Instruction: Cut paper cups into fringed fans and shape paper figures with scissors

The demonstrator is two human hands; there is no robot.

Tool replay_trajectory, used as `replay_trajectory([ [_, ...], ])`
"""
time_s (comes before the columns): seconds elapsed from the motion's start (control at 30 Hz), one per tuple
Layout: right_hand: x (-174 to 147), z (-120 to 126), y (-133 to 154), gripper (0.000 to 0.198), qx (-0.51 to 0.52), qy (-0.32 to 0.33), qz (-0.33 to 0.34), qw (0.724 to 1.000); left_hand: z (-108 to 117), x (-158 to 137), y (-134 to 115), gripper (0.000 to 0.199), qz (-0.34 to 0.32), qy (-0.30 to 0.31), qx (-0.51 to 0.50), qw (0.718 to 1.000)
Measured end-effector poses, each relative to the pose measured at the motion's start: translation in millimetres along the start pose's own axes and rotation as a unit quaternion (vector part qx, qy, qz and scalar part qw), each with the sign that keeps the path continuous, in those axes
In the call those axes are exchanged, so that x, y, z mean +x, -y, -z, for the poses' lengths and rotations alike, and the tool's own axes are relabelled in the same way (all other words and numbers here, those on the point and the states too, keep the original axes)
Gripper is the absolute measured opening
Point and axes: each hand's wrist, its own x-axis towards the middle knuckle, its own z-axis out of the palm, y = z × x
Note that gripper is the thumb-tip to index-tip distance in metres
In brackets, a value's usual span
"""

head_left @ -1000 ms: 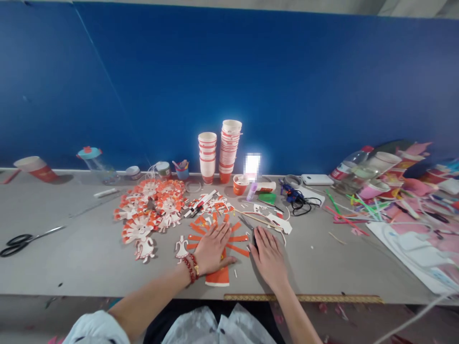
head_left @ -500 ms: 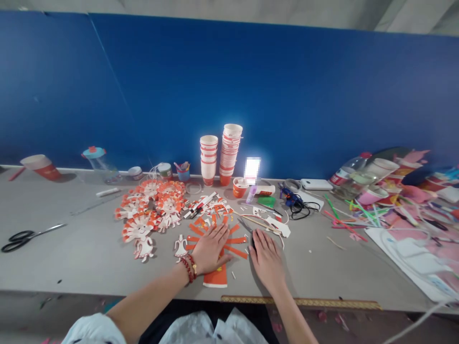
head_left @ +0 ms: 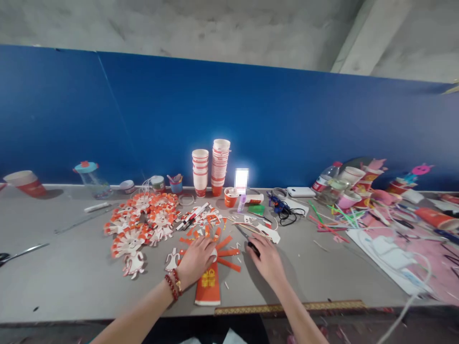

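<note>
A paper cup cut into orange strips [head_left: 207, 286] lies spread on the table, with a yellow pattern on its uncut wall. My left hand [head_left: 195, 260] rests on its upper left part, fingers laid over the strips and thumb near the pale round base. My right hand [head_left: 267, 260] is closed over the black handle of the scissors [head_left: 254, 248], whose blades point up and left on the tabletop. A white paper figure [head_left: 172, 260] lies just left of my left hand. Beyond it is a pile of orange-and-white paper dolls [head_left: 143, 220].
Two stacks of paper cups [head_left: 219, 167] stand by the blue partition [head_left: 179, 110]. Paper scraps [head_left: 211, 215] lie beyond my hands, with a blue glue gun [head_left: 281, 205] to their right. Bottles, cups and coloured straws [head_left: 351, 217] crowd the right. Another pair of scissors [head_left: 25, 252] lies far left.
My left hand has slid off the cup's printed wall, uncovering the yellow pattern. My right hand has closed over the scissors' handle. The view has tilted up and turned right.
</note>
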Motion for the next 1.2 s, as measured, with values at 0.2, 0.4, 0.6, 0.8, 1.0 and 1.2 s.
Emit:
replay_trajectory([
  [0.2,24.3,13.5,-30.8,0.028,-0.013,0.012,-0.087,0.996,-3.1,-3.4,-3.6,0.052,-0.019,0.0,0.016,1.0],
  [0.4,63.9,0.1,-24.2,0.011,-0.023,0.088,-0.038,0.995,-6.4,-3.5,-8.5,0.033,-0.018,0.021,0.036,0.999],
  [0.6,85.9,1.3,-15.8,0.018,0.001,0.129,-0.043,0.991,-6.1,-2.7,-10.6,0.033,0.001,0.012,0.051,0.999],
  [0.8,89.8,14.4,-23.4,0.013,0.092,0.161,-0.076,0.98,6.7,19.4,-12.1,0.03,0.012,0.003,0.028,1.0],
  [1.0,61.9,8.0,-11.7,0.025,0.247,0.176,-0.087,0.949,10.7,40.4,-14.9,0.039,-0.036,0.041,0.023,0.998],
  [1.2,40.3,2.0,-15.6,0.027,0.342,0.142,-0.143,0.918,4.7,45.3,-22.0,0.022,-0.137,0.108,-0.003,0.985],
])
